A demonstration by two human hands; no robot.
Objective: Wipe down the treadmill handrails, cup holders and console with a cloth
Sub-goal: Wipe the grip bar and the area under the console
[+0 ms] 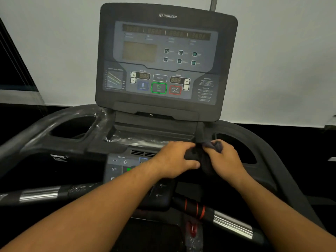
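Bunching the dark cloth (200, 157) between gripping left hand (175, 160) and right hand (224, 159); likely next, wiping the right cup holder (236, 144).

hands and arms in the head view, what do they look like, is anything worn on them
Two human arms, both bare. The left hand and right hand wear no gloves; no sleeve shows on either forearm down to the frame's edge. No watch, band or ring is visible.
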